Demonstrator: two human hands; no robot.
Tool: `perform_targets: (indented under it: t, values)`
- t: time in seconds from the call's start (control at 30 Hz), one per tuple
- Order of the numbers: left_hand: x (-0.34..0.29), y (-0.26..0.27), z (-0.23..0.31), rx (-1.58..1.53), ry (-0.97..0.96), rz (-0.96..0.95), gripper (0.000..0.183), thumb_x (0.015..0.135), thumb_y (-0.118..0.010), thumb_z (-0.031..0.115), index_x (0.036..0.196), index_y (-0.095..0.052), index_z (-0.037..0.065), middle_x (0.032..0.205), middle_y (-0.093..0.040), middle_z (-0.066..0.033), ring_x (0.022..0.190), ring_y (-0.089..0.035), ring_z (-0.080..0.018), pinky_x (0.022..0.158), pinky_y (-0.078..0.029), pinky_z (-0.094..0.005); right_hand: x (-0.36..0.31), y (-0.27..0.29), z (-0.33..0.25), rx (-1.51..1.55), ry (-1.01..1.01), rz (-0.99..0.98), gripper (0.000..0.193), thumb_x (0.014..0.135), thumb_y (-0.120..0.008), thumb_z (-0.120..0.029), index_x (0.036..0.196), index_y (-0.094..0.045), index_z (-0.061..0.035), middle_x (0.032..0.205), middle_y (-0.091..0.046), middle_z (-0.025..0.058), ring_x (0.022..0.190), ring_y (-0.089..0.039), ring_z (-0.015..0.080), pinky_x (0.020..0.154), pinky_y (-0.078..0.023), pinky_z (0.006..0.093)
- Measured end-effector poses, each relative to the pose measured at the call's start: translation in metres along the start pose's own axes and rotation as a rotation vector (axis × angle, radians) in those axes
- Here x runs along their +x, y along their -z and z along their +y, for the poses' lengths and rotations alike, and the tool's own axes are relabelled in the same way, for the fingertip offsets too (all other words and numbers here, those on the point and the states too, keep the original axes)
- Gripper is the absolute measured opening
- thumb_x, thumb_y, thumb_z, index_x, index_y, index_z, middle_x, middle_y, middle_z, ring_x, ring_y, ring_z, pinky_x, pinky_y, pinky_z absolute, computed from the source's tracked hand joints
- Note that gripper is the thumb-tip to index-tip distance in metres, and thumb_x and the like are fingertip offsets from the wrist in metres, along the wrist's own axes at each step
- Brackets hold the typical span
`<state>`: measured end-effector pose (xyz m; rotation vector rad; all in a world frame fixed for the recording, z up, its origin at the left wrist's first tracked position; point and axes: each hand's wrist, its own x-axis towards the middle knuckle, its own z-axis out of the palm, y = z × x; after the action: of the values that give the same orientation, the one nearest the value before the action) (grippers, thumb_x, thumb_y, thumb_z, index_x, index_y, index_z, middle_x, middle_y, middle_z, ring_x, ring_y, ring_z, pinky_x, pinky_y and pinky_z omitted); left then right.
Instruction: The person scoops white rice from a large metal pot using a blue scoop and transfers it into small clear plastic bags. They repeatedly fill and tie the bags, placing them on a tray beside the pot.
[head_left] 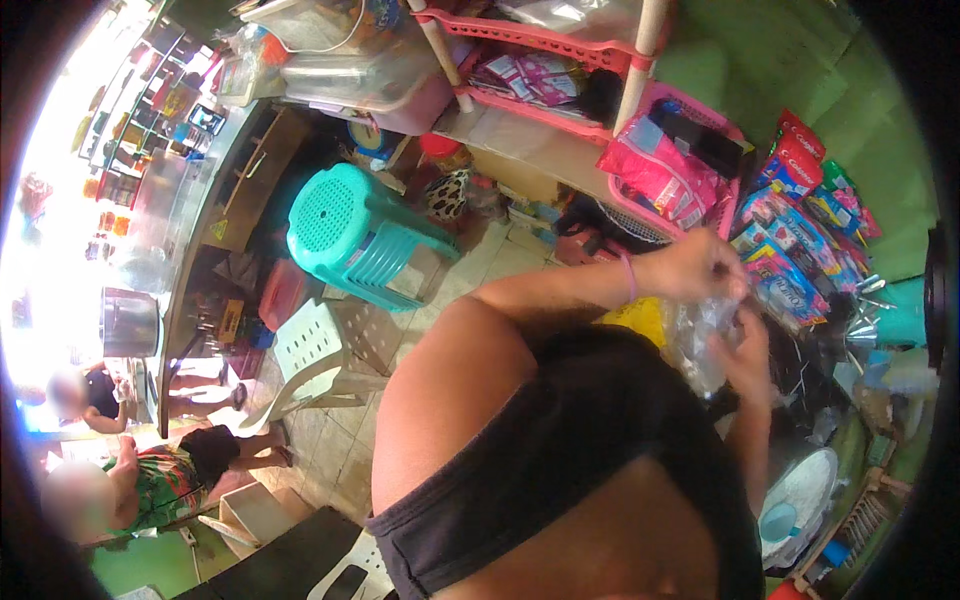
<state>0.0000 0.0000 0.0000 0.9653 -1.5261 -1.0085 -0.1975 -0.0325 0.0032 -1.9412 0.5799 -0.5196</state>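
Observation:
My left arm reaches across the picture from my bare shoulder, with a pink band at the wrist. My left hand pinches the top of a crumpled clear plastic bag. My right hand comes up from below and grips the same bag at its right side. Both hands are close together in front of hanging packets of small goods. What the bag holds cannot be made out. A yellow thing shows just behind my left forearm.
A pink rack with packets stands above. A stack of teal stools and a white plastic chair are on the tiled floor at left. A counter runs along the left. Two other people are at lower left. A white fan is at lower right.

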Motion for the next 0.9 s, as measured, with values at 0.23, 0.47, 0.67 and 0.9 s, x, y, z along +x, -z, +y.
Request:
perform_targets:
  t: [0.23,0.47,0.67,0.9]
  values:
    - [-0.015,0.017,0.013,0.764,0.041,-0.182,0.036,0.056,-0.076,0.025,0.084,-0.065,0.004,0.078,-0.063,-0.0145,0.076,-0.062,-0.0302,0.067,-0.049,-0.0359,-0.010,0.000,0.000,-0.222,-0.073,0.213,0.031,0.077,-0.068,-0.023,0.069,-0.050,0.0001,0.069,-0.043,0.0036,0.067,-0.040,0.0122,0.061,-0.035,0.0263]
    - [0.001,0.022,-0.029,0.235,0.008,0.096,0.013,0.067,-0.069,0.008,0.078,-0.062,0.003,0.078,-0.060,-0.0092,0.075,-0.061,-0.0202,0.071,-0.049,-0.0319,-0.036,0.004,0.015,-0.150,-0.102,0.527,0.027,0.077,-0.069,-0.018,0.071,-0.048,-0.0020,0.067,-0.043,-0.0004,0.067,-0.039,0.0093,0.060,-0.035,0.0239]
    - [0.016,0.002,-0.030,-0.467,0.191,0.208,0.006,0.078,-0.060,-0.001,0.084,-0.059,-0.001,0.080,-0.060,-0.0058,0.074,-0.057,-0.0106,0.069,-0.047,-0.0252,-0.047,-0.010,0.005,0.062,-0.255,0.649,0.023,0.078,-0.069,-0.017,0.085,-0.052,-0.0033,0.079,-0.055,-0.0002,0.069,-0.046,0.0071,0.066,-0.038,0.0210]
    - [0.015,-0.006,-0.055,-0.026,0.118,0.382,0.017,0.070,-0.069,0.013,0.078,-0.064,-0.001,0.065,-0.061,-0.0131,0.060,-0.061,-0.0172,0.058,-0.048,-0.0298,-0.053,-0.001,0.001,-0.052,-0.195,0.733,0.020,0.077,-0.069,-0.014,0.084,-0.052,-0.0039,0.076,-0.051,-0.0021,0.068,-0.044,0.0066,0.065,-0.038,0.0215]
